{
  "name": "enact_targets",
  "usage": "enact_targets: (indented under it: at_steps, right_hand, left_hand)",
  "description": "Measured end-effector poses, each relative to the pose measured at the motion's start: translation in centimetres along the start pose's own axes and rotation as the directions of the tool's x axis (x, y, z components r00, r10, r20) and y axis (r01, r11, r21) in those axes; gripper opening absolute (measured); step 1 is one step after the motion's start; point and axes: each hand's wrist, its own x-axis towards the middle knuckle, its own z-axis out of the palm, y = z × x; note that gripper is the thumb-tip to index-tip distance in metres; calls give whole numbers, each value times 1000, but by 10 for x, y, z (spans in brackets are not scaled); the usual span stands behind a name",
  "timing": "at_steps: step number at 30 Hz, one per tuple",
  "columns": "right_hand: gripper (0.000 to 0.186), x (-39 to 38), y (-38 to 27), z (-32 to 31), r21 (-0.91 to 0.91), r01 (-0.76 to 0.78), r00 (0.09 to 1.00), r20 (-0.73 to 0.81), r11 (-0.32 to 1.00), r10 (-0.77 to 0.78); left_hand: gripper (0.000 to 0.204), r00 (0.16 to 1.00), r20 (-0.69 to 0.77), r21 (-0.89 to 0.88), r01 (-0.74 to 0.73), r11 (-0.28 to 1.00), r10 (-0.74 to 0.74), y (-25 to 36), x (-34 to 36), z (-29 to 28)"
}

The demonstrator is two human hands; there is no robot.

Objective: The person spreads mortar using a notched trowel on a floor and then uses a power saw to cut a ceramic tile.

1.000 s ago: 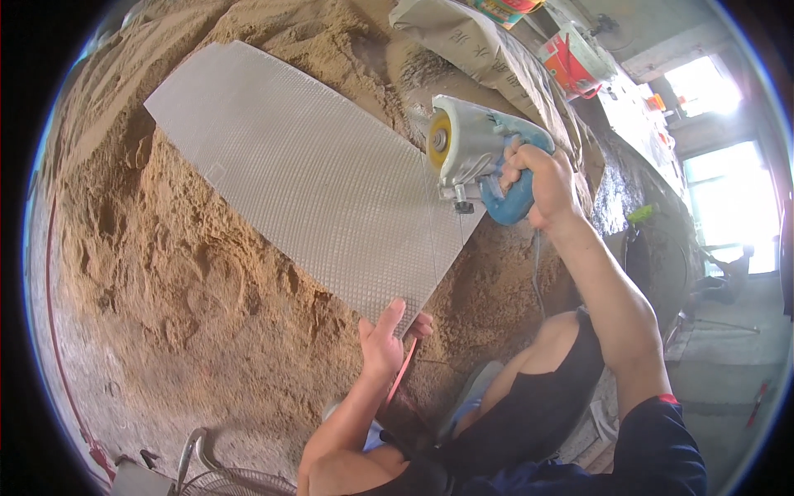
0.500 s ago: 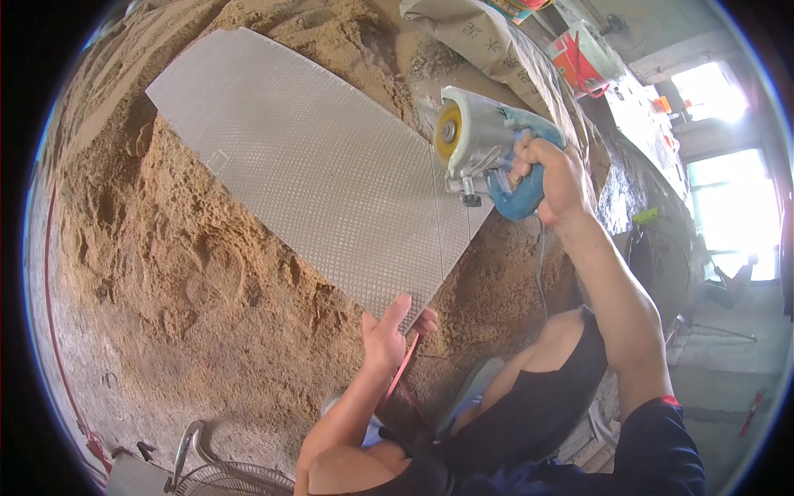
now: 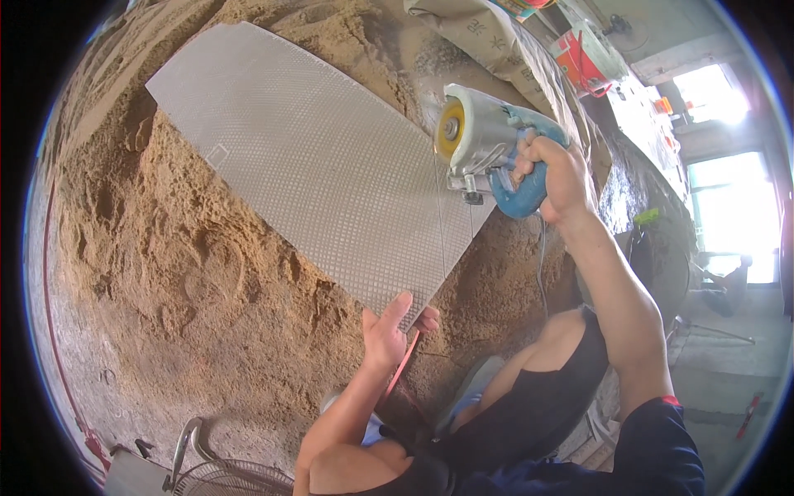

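Note:
A large grey tile [image 3: 306,157], its upward face covered in a fine raised grid, lies slantwise over a heap of sand. My left hand [image 3: 393,331] grips its near corner, thumb on top and fingers curled beneath. In my right hand [image 3: 558,174] is a handheld tile cutter [image 3: 496,149] with a blue handle, a silver guard and a yellow-centred round blade. The cutter is over the tile's right edge, beside a thin straight line running across the tile towards my left hand. Whether the blade is turning I cannot tell.
Brown sand [image 3: 182,240] lies under and around the tile. A paper sack [image 3: 488,41] and a red-and-white bucket [image 3: 583,62] stand beyond the cutter. A grey cord [image 3: 542,269] hangs below it. At the lower left is a fan [image 3: 231,479]; a red hose [image 3: 51,306] runs along the left.
The tile's far end has shifted up very slightly in the picture, and the cutter a few pixels to the right. Both hands keep their grips.

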Motion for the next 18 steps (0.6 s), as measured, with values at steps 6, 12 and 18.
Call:
enact_targets:
  at_steps: [6, 12, 18]
  right_hand:
    - [14, -4, -3, 3, -56, -42, 998, 33, 998, 44]
    - [5, -5, -1, 4, -38, 21, 1000, -14, 999, -22]
    - [5, -6, -1, 1, -76, 10, 1000, -4, 997, -10]
  left_hand:
    - [36, 1000, 6, -12, -14, 1000, 14, 3, -1, -2]
    - [36, 1000, -2, -13, -6, 1000, 6, 2, 0, -1]
    - [35, 1000, 12, -30, -16, 999, 16, 2, 0, 0]
